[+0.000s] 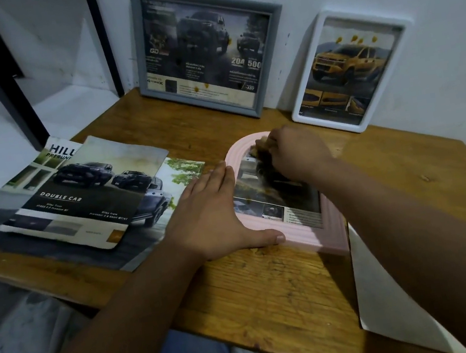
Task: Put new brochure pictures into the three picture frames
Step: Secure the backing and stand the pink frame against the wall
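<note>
A pink arched picture frame [309, 233] lies flat on the wooden table [258, 293] with a car brochure picture inside it. My left hand [213, 212] lies flat with straight fingers along the frame's left side, thumb at its lower edge. At the frame's arched top, my right hand [288, 153] has its fingers curled around a small brownish wad pressed on the glass. A grey frame [207, 50] and a white frame [348, 68] lean on the wall, each holding a truck picture.
Several car brochures [77, 196] are spread on the table's left part, overlapping. A white sheet [395, 297] lies at the table's right front edge under my right forearm. The wall stands right behind the frames. A dark post rises at the far left.
</note>
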